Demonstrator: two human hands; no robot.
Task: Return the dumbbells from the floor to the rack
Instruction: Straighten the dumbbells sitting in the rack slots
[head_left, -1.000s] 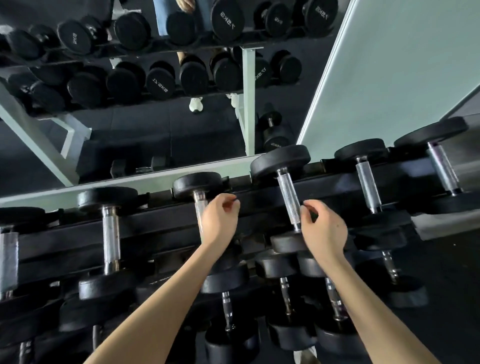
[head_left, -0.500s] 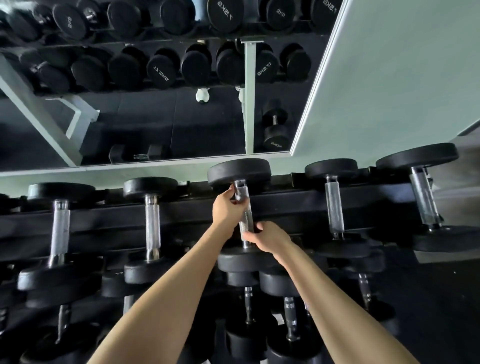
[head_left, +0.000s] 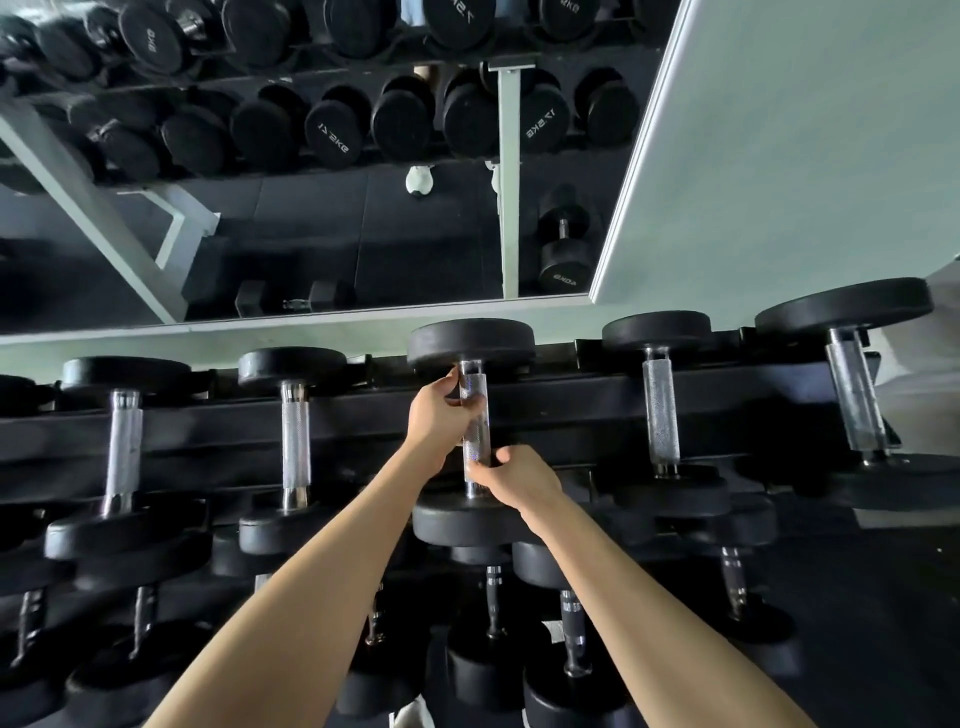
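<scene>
Now both my left hand (head_left: 435, 415) and right hand (head_left: 511, 478) grip the dumbbell (head_left: 474, 431) handle, seated on the rack's (head_left: 208, 421) top rail between its neighbours; whether more remain on the floor, I can't tell.

We list one black rack (head_left: 561, 410), its top tier bearing a row of black dumbbells (head_left: 293, 441) laid crosswise, with more dumbbells (head_left: 493, 623) on a lower tier.
</scene>
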